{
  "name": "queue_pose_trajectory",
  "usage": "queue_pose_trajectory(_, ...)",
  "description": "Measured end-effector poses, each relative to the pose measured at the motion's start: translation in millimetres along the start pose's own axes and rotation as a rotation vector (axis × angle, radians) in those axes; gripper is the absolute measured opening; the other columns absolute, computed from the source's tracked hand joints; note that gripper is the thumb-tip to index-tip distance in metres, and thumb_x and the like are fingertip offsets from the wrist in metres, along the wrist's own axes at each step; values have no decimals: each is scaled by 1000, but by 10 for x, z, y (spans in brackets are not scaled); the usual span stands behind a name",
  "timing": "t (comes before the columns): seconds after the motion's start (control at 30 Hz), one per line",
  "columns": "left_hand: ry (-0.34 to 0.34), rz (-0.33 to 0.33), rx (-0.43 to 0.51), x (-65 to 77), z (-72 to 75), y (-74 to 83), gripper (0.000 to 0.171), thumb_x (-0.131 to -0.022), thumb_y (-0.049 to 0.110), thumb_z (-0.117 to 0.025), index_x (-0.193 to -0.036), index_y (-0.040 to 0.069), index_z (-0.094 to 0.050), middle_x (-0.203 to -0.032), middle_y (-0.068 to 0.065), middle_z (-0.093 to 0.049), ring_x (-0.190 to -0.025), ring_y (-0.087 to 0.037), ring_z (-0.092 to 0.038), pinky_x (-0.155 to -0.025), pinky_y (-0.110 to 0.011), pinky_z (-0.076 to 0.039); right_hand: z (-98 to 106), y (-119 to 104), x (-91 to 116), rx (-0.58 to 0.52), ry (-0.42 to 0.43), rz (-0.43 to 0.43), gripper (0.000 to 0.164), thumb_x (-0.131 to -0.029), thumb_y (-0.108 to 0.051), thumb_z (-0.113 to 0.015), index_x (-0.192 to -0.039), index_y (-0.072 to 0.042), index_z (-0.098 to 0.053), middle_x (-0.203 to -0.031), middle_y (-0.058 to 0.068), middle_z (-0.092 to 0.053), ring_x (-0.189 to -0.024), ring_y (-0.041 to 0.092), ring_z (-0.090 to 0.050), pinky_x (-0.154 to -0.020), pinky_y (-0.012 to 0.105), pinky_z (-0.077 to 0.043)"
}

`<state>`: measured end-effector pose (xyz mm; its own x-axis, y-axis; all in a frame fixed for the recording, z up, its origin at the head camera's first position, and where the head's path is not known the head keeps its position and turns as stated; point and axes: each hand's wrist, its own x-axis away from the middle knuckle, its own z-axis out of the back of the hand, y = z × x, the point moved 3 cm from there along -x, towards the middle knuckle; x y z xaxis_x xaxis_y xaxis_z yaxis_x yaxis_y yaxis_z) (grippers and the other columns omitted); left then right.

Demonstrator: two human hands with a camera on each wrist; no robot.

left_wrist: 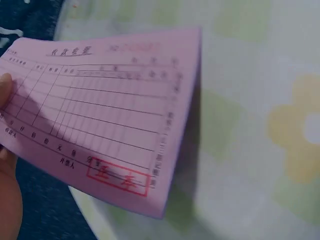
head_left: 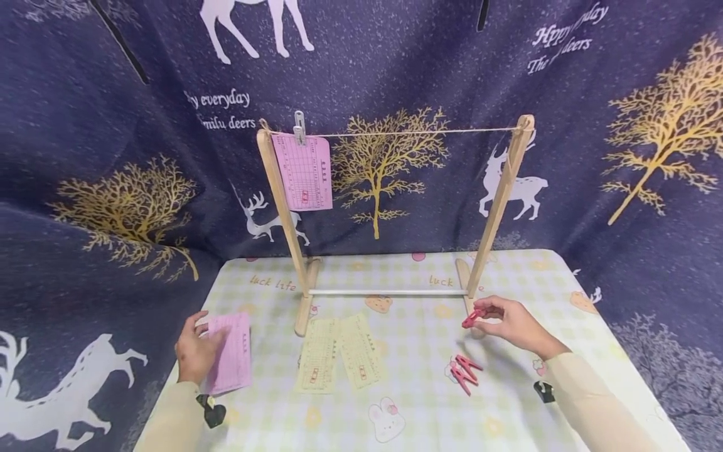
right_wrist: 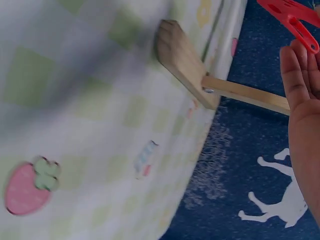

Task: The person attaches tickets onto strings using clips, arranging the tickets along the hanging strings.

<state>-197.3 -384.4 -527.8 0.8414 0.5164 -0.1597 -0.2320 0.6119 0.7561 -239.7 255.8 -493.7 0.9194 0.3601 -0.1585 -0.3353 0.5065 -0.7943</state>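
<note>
On the counter (head_left: 429, 402), a wooden rack (head_left: 497, 201) stretches a string (head_left: 395, 133) left to right, with a pink sheet (head_left: 310, 182) clipped at its left end. The lower pink slip (head_left: 234, 351) lies left of, nearer than and below that string, its long axis running near to far; the left hand (head_left: 198, 348) pinches its left edge and is the closer hand to the string's left end. Beside the rack's right foot, the right hand (head_left: 511, 320) pinches a red clip (head_left: 473, 318), well apart from the slip. The left fingertips beneath the slip are hidden; the right-wrist view cuts off the clip and the fingertips holding it.
</note>
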Motion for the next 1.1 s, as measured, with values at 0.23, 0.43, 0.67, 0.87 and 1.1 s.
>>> queue_pose_trajectory(0.23, -69, -34, 67, -12, 14, 255, 40, -85, 8, -79, -120, -2, -62, -101, -26, -71, -65, 2, -58, -53, -13, -44, 104, -105, -41, 74, -52, 97, 28, -83, -4, -80, -107, 6, -69, -100, 10, -69, -88, 19, -69, -80, 27, -57)
queue_pose_trajectory(0.43, -71, -108, 84, -34, 26, 505, 26, -96, 14, -68, -114, -5, -65, -104, -25, -71, -71, 15, -51, -62, -7, -42, 221, -226, -101, 84, -90, 121, 26, -87, -4, -76, -110, 6, -68, -98, 9, -73, -88, 12, -68, -80, 31, -58)
queue_pose_trajectory(0.67, -16, -204, 138, -67, 24, 707, 19, -99, 9, -62, -110, -7, -65, -97, -25, -71, -70, 10, -48, -65, -8, -38, 346, -362, -184, 112, -80, 125, 28, -90, -4, -73, -115, 8, -68, -99, 9, -74, -88, 6, -67, -80, 27, -57)
queue_pose_trajectory(0.87, -20, -288, 215, -93, 19, 863, 18, -101, 6, -57, -109, -9, -63, -96, -25, -70, -72, 6, -50, -68, -10, -39, 428, -481, -280, 136, -74, 91, 32, -91, -10, -74, -118, 6, -66, -99, 5, -74, -89, 8, -68, -79, 25, -56)
queue_pose_trajectory(1.1, -30, -329, 249, -102, 34, 1121, 20, -101, 7, -58, -109, -10, -67, -94, -21, -68, -76, 8, -52, -70, -10, -40, 509, -636, -409, 148, -53, 134, 26, -90, -8, -74, -113, 3, -70, -96, 4, -74, -87, 7, -68, -76, 20, -55)
